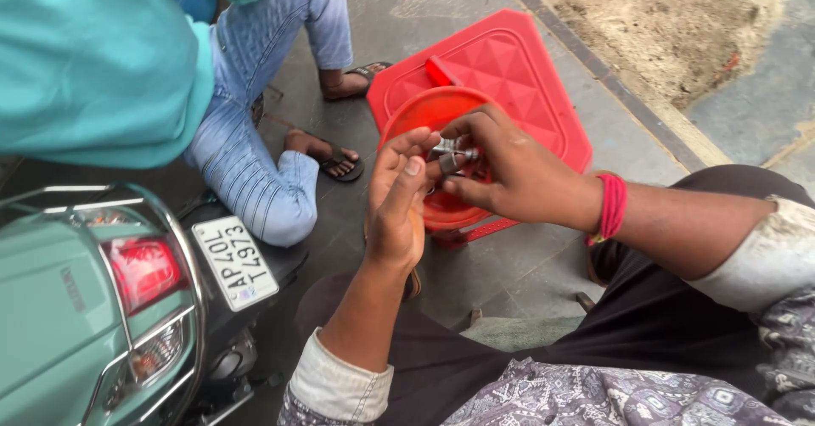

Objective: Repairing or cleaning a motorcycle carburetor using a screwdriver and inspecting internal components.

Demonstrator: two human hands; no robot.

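a: metal part [450, 156] sits pinched between left hand [397, 201] and right hand [501, 171], over the red bowl [424, 112] at 12 o'clock.
b: looks tiny, a slipped fingertip could drop it past the bowl.

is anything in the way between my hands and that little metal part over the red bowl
Nothing visible. The metal part is already pinched between the fingers of both hands: left hand from below, right hand from the side. They hold it above the red bowl, with nothing between.
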